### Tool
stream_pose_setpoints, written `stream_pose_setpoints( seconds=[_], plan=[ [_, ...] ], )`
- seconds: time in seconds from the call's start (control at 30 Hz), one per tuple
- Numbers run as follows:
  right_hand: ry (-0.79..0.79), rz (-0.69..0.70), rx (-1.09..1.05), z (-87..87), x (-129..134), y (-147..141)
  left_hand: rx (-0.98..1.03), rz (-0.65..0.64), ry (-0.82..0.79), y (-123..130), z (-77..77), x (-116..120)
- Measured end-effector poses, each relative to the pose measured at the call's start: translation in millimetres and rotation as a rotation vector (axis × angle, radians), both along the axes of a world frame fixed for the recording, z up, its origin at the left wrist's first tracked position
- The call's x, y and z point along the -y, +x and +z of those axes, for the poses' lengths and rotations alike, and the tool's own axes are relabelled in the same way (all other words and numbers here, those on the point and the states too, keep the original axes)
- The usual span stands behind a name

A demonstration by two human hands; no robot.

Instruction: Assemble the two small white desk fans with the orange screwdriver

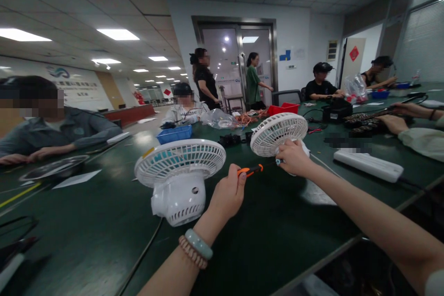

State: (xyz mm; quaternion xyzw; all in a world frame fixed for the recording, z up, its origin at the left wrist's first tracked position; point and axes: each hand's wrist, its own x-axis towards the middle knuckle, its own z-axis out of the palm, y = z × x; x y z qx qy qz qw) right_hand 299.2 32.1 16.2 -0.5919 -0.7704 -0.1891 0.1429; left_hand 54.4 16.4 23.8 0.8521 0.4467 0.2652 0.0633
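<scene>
My left hand [227, 192], a bracelet and a bangle on its wrist, is closed around the orange and black handle of a screwdriver [252, 170]. The tool points right, toward the back of a small white fan [277, 130]; whether its thin tip touches the fan I cannot tell. My right hand [294, 158] grips that fan behind its round grille, the fan tilted above the table. Left of my left hand, a larger white fan head [180, 194] rests with its grille [180, 159] facing up and away, a cable trailing from it.
The green table [260, 240] carries a blue tray [174, 134], a red bin [282, 108], plastic bags [220, 119] and copper-coloured wires. A white power strip [368, 165] lies right of my right arm. Co-workers sit around the table; two people stand by the glass door.
</scene>
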Motion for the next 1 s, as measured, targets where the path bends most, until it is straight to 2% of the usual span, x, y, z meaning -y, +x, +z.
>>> stream_pose_setpoints(
  seconds=[0.2, 0.73, 1.0],
  plan=[
    [-0.035, -0.019, -0.006, 4.1, 2.4, -2.6, 0.014, -0.009, -0.034, -3.8, -1.8, -5.1],
    [-0.021, -0.021, 0.015, -1.3, -0.9, 0.9, 0.067, 0.011, -0.057, -3.0, -8.7, -6.5],
    [-0.014, -0.01, 0.007, -1.3, -1.0, 1.2, 0.068, -0.038, -0.046, -1.3, -7.4, -2.9]
  ],
)
